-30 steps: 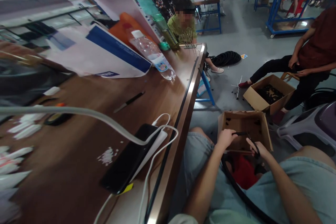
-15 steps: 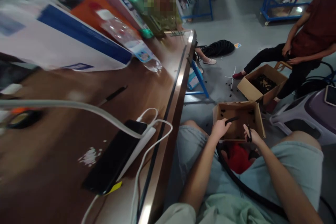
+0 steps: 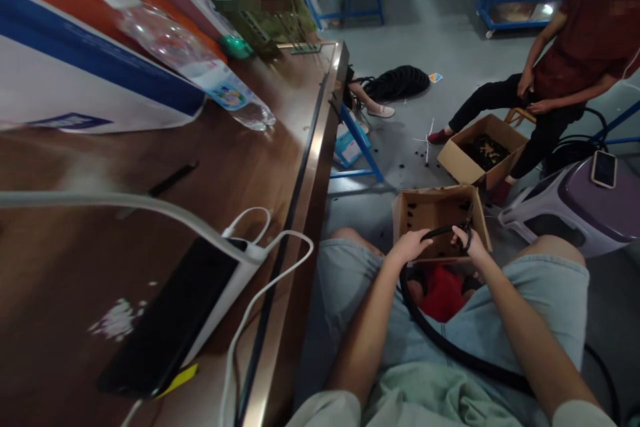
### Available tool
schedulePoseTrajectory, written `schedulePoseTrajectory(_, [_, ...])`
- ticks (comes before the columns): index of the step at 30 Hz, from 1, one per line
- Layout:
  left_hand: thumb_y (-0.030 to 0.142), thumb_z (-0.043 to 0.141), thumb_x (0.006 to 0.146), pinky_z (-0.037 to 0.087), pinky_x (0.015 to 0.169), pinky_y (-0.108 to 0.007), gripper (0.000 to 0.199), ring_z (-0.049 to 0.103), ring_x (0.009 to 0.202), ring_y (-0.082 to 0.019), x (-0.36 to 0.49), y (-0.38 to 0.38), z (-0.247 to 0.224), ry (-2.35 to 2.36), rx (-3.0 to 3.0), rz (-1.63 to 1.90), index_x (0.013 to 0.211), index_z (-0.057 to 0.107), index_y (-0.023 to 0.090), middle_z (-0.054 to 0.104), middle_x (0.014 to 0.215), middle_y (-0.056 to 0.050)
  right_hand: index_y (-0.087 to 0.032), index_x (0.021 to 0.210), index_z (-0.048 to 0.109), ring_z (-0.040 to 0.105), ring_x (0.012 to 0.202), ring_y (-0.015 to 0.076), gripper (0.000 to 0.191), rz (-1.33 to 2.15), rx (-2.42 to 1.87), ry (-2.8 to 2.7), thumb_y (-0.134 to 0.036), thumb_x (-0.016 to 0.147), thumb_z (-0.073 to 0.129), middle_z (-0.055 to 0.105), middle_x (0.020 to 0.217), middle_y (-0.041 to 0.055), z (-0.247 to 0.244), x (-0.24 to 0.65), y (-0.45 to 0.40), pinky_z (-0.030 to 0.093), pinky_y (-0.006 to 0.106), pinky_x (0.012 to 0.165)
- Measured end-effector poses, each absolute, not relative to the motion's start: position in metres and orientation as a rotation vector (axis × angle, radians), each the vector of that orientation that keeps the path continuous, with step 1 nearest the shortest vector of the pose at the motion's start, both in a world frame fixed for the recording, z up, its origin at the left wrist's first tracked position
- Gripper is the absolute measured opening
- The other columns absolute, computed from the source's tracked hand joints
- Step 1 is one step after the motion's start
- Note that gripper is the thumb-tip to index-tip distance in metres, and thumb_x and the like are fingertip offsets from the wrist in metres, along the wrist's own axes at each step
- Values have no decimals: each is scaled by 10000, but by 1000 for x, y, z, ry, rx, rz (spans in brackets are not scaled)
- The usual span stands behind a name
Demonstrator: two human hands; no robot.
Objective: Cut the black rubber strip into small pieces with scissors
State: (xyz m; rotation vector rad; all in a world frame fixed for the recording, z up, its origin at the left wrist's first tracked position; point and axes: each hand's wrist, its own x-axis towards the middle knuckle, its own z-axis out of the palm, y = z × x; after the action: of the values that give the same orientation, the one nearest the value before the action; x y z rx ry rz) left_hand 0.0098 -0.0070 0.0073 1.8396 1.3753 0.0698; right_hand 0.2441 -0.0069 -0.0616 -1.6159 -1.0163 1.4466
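My left hand (image 3: 411, 247) is closed around a thick black hose (image 3: 450, 341), close to its end. From there the hose curves down across my lap and under my right forearm. My right hand (image 3: 471, 244) grips a pair of scissors (image 3: 468, 229) by dark handles, the narrow blades pointing up and away from me. The free end of the hose reaches over to the fingers of my right hand; whether it touches them I cannot tell. Both hands are above the near edge of an open cardboard box (image 3: 400, 213), where a few small black pieces lie.
At my left is a brown table (image 3: 220, 177) with a metal edge, a phone (image 3: 175, 317), white cables and a plastic bottle (image 3: 200, 70). Ahead, a seated co-worker (image 3: 570, 60) has another cardboard box (image 3: 453, 157). A purple stool (image 3: 615, 197) stands at right, a hose coil (image 3: 400, 83) farther off.
My hands have come closer together, and the hose end now meets the area of my right hand. The scissors have turned so their blades point upward. The whole view has shifted slightly.
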Motion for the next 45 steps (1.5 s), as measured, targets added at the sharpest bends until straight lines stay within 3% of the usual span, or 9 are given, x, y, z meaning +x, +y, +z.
schedulePoseTrajectory(6, [362,545,1024,543,967,-322,380,725,1175,-279,16,-7,11,1537,1784,-126,1342,624,170,759,1247,-151,-215,810,563,679,684,208,528,1308,-1659,-970,-731,772,672,684,700,70,-60,251,2,505,278,605])
schedulePoseTrajectory(12, [350,432,1082,529,969,-316,384,721,1176,-269,16,-1,12,1824,1695,96,1392,595,192,757,1250,-157,-210,808,577,613,576,159,504,1531,-1762,-1080,-651,719,804,647,636,12,-72,249,-6,482,252,558])
schedulePoseTrajectory(21, [342,479,1068,505,1065,-307,418,672,1276,-256,15,-3,2,1688,1728,136,1437,618,203,713,1375,-114,-166,899,670,646,640,137,433,1677,-1779,-1103,-590,970,620,702,724,39,-58,239,-5,460,201,547])
schedulePoseTrajectory(25, [324,495,1061,493,1091,-312,438,653,1306,-252,13,-3,-1,1688,1742,85,1473,601,221,693,1412,-102,-156,815,673,624,583,133,507,1656,-1827,-1149,-636,967,611,676,636,34,-57,243,-7,472,210,548])
schedulePoseTrajectory(32, [332,495,1057,513,1049,-340,443,672,1266,-274,10,-4,3,1771,1758,-13,1480,598,251,704,1380,-129,-199,601,561,537,384,138,669,1745,-1943,-1217,-812,866,609,518,425,8,-65,250,-11,390,235,383])
schedulePoseTrajectory(39, [309,501,1051,523,1009,-328,429,686,1214,-267,11,-6,14,1721,1842,-44,1462,620,288,712,1328,-115,-167,829,662,568,488,124,630,1834,-1864,-1109,-786,912,570,657,623,37,-67,253,-10,414,216,441])
schedulePoseTrajectory(45, [303,505,1044,540,988,-352,434,696,1184,-283,9,-6,14,1753,1852,-35,1463,618,309,699,1336,-114,-169,597,615,527,456,132,723,1797,-1867,-1426,-823,896,540,547,474,29,-64,260,-12,436,247,497])
